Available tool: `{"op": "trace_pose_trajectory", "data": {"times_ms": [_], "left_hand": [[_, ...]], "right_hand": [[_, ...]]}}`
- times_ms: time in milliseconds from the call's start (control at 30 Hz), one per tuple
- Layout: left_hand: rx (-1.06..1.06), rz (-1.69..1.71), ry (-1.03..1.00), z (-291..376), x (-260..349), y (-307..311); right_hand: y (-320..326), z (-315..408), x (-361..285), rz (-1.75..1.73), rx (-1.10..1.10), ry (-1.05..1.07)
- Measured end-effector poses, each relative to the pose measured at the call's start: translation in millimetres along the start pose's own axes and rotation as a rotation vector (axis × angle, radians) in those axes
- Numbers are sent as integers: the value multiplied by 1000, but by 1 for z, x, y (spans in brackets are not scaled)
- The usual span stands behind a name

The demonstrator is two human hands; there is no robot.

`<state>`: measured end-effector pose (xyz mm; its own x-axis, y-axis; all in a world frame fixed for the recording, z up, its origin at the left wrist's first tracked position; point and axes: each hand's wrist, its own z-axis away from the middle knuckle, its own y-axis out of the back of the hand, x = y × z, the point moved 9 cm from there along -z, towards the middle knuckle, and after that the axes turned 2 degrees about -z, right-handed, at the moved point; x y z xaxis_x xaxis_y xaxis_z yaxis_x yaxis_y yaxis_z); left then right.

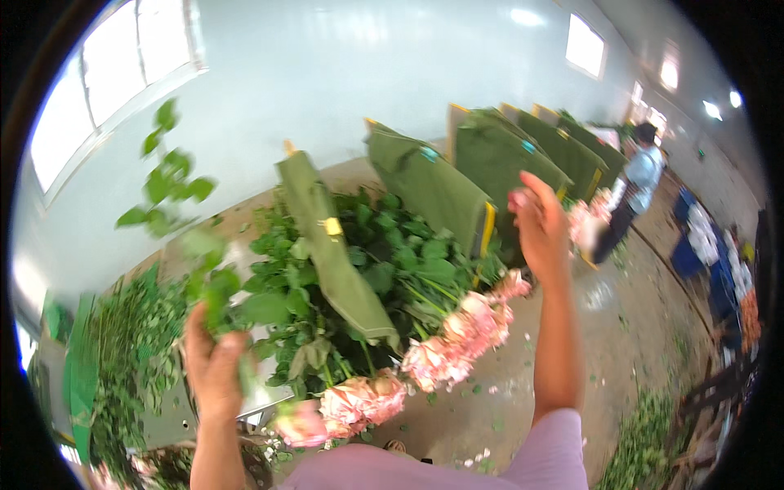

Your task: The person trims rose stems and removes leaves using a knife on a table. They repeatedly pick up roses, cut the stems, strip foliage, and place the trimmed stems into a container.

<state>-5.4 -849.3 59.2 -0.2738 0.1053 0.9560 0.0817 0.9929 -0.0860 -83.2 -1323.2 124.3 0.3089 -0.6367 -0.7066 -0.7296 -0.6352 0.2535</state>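
My left hand (214, 361) is closed around the leafy stem of a rose (208, 288). Its leaves rise blurred to the upper left, and a pink bloom (300, 422) at the lower right seems to belong to it. Out over the floor to the right, my right hand (542, 226) is raised with bent fingers. At its fingertips is a small pink piece (519, 199), which looks like a rose petal. Between my hands lie leafy roses with pale pink heads (456, 343) towards me. A narrow green cloth divider (331, 251) with a yellow clip stands among them.
More green cloth dividers (429, 177) line the wall. Cut stems (131, 343) are piled at the left beside green sheeting (79, 380). Another person (643, 177) stands far right, near blue containers (698, 245). Leaves and petals litter the floor (520, 398); a leaf heap (643, 441) lies right.
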Motion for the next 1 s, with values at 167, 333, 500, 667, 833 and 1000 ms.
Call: {"op": "trace_pose_trajectory", "data": {"times_ms": [167,333,500,667,833,1000], "left_hand": [[-432,-339,-232,13,48,-125],[-553,-557,-534,28,62,-112],[-310,-442,-243,18,-37,44],[184,-827,149,43,-156,284],[637,-1311,543,93,-198,518],[680,-1492,603,109,-189,705]], "right_hand": [[-118,84,-122,-635,-726,-219],[-134,87,-111,-704,-602,-308],[-116,101,-76,-795,-420,-403],[-147,154,-110,-715,-297,-452],[-241,217,-168,-671,-411,-365],[-438,290,-164,-732,-519,-524]]}}
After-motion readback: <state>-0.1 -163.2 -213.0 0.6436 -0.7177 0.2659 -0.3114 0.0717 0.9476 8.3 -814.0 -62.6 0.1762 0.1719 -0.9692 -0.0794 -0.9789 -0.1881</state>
